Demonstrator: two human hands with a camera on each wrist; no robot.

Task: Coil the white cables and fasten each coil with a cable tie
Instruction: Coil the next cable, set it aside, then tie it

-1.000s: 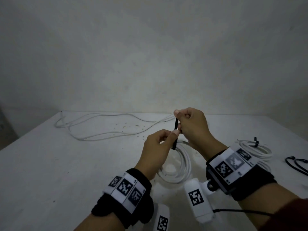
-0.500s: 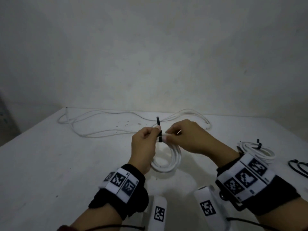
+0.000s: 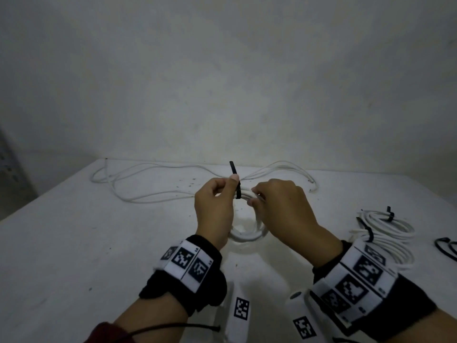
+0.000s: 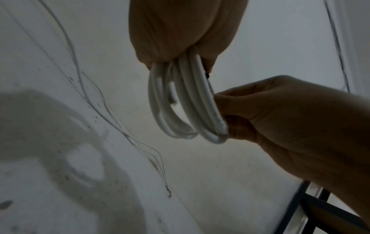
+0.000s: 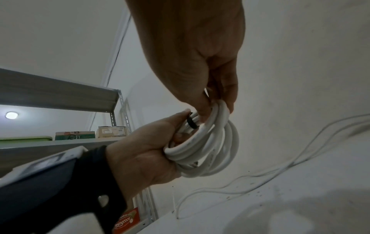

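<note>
A white cable coil [image 3: 248, 235] hangs above the table between both hands. A black cable tie [image 3: 238, 192] is wrapped round its top, and the tail stands up past my left thumb. My left hand [image 3: 220, 195] grips the coil strands just left of the tie, thumb against it. My right hand [image 3: 265, 198] grips the strands just right of the tie. In the left wrist view the coil [image 4: 185, 102] hangs from my left hand [image 4: 180, 41], the right hand [image 4: 280, 125] holding its side. The right wrist view shows the tie [image 5: 191, 123] round the coil [image 5: 212, 150].
A long loose white cable [image 3: 158, 196] lies across the far side of the white table [image 3: 74, 243]. Two tied coils [image 3: 388, 229] lie at the right, with spare black ties [image 3: 446, 248] beyond them. A metal shelf [image 5: 60, 95] stands to the left.
One second ago my right hand held the tie upright above the coil on the table. Now the tie is cinched round the coil and both hands hold the coil lifted.
</note>
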